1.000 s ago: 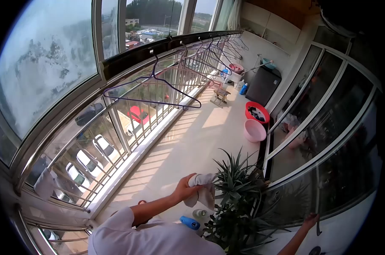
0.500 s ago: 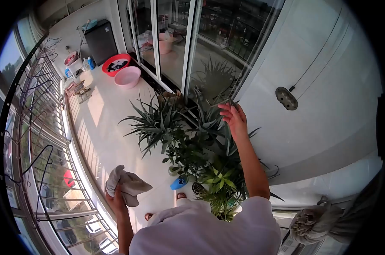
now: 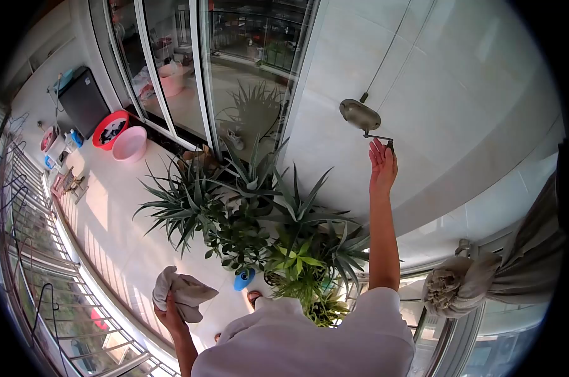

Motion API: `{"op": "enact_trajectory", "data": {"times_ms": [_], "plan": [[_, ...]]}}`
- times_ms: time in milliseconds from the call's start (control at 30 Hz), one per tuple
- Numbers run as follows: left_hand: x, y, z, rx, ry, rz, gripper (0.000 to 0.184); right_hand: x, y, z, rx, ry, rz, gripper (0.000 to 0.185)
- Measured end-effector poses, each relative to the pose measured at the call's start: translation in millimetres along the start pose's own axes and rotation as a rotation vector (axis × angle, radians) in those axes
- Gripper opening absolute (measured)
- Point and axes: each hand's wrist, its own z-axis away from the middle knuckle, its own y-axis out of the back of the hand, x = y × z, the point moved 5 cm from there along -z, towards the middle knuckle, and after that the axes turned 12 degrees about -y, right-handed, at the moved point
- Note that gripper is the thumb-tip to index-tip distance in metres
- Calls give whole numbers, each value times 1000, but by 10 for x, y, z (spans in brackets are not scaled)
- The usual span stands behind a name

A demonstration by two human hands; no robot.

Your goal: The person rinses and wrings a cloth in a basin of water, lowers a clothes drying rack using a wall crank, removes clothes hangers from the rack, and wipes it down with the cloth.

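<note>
While our left hand (image 3: 169,311) held the bunched cloth (image 3: 187,294) left of the plants (image 3: 237,235) | our right hand (image 3: 382,168) met the crank (image 3: 379,137) below the wall hub (image 3: 360,114), grip unclear | straight fingers might have let it slip | half a second earlier, that hand was left of the hub.

The cloth (image 3: 185,294) is plain greyish beige, the crank (image 3: 380,137) dark, and its housing (image 3: 360,115) dull bronze. The shirt (image 3: 309,342) is white. The pale cream floor (image 3: 118,195) carries light-and-shadow stripes along its railing edge; toward its far end, one basin (image 3: 98,139) is red, another basin (image 3: 130,144) pink.
</note>
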Motion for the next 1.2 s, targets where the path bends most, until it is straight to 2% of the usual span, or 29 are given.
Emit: {"op": "enact_trajectory", "data": {"times_ms": [233, 433, 867, 1067, 1200], "plan": [[-51, -125, -13, -37, 2, 4, 27, 62, 124, -303, 50, -153, -184, 22], [-104, -89, -18, -28, 12, -7, 27, -74, 148, -499, 87, -141, -344, 25], [-73, -142, -14, -55, -3, -13, 25, -13, 195, -415, 63, -237, -357, 28], [-86, -175, 10, -52, -8, -17, 25, -184, -89, -259, 49, -304, -6, 25], [-101, -163, 25, -50, -2, -18, 25, -246, -74, -352, 124, -276, 142, 25]]}}
